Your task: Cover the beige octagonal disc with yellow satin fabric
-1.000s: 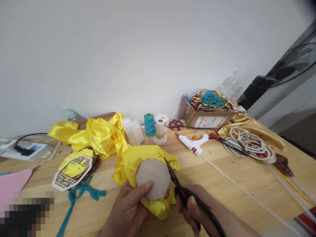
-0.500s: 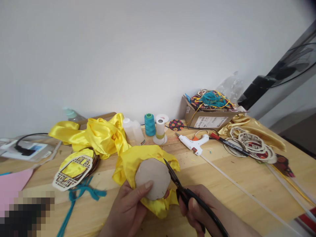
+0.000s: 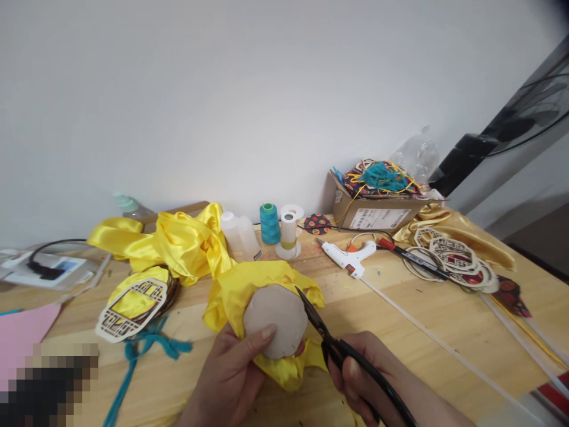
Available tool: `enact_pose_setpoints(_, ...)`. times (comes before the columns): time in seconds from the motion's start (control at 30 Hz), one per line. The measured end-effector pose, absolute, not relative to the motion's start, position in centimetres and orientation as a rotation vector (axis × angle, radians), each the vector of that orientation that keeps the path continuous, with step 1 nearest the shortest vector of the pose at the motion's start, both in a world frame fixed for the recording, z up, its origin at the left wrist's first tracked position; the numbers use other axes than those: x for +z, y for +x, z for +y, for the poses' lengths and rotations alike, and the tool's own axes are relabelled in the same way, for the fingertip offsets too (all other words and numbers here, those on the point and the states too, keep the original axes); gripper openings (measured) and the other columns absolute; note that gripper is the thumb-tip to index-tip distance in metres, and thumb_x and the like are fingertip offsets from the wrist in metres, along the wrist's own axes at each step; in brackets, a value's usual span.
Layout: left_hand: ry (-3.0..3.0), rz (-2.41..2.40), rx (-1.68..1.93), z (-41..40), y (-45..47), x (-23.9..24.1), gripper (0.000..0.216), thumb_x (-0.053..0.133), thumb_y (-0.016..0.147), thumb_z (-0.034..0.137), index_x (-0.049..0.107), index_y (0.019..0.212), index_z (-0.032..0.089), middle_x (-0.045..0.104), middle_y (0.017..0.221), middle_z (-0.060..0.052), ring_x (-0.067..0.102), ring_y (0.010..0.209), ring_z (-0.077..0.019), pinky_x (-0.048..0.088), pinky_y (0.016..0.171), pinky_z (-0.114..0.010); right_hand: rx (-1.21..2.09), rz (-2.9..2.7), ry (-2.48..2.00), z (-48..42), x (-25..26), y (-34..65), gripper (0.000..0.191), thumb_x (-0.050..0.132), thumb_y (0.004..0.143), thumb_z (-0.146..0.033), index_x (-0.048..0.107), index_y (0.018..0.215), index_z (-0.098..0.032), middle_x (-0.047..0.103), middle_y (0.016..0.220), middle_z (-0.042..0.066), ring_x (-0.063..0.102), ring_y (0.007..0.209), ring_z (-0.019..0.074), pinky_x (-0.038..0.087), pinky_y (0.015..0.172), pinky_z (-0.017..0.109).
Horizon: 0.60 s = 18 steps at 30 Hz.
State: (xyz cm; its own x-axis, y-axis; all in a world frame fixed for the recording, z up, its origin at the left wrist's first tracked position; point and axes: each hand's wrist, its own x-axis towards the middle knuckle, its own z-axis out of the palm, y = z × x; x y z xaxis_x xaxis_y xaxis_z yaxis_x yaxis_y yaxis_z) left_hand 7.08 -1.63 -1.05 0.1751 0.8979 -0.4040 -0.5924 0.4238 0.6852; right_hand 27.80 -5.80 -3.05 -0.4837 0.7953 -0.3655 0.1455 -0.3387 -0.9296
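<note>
In the head view, the left hand is closed on a grey disc with slightly wavy edges, its thumb pressed on the face and its fingers bent beneath the yellow satin under the disc. That grip probably keeps disc and cloth from slipping against each other, while leaving the right-hand rim free. The disc sits near the bottom centre of the view, with satin showing above and below it. The right hand is wrapped around the handles of black-handled scissors, blades pointing away from the person and slanting along the disc's right edge, the tip over the satin. Held this way, they seem angled to follow the outline.

A white glue gun and a teal cone of thread stand farther back on the wooden table, presumably kept within reach yet out of the hands' way. Beyond them, against the wall, a cardboard box holds patterned cloth and teal cord.

Most of the left fingers are hidden by cloth and disc, and the scissors' handles run off the bottom edge. Whether the blades touch the satin, or how far apart they are, I cannot tell. The disc's material is uncertain, perhaps card. A mint-capped bottle is partly covered by the heaped fabric, and a pixelated patch obscures the lower left corner
</note>
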Motion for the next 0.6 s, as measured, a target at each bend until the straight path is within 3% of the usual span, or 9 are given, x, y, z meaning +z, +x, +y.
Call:
enact_pose_setpoints(0.33, 0.435, 0.844, 1.087, -1.6, 7.0, -1.6, 0.045, 0.07, 0.071, 0.011, 0.061, 0.115, 0.017, 0.075, 0.089, -0.007, 0.069, 0.083, -0.0268, 0.058, 0.072, -0.037, 1.774, -1.574, -1.277, -5.5, -1.8, 28.4, 0.059, 0.037, 0.08, -0.072, 0.051, 0.082, -0.015, 0.038, 0.057, -0.006, 0.036, 0.045, 0.0052, 0.031, 0.039, 0.016)
enact_pose_setpoints(0.6, 0.395, 0.862, 1.085, -1.6, 6.7, -1.5, 0.047, 0.071, 0.07, 0.01, 0.061, 0.115, 0.02, 0.074, 0.088, -0.005, 0.068, 0.085, -0.0268, 0.059, 0.07, -0.037, 1.812, -1.716, -1.186, -4.6, -0.1, 30.0, 0.07, 0.022, 0.079, -0.077, 0.051, 0.081, -0.014, 0.043, 0.059, -0.002, 0.042, 0.047, 0.0073, 0.04, 0.044, 0.019)
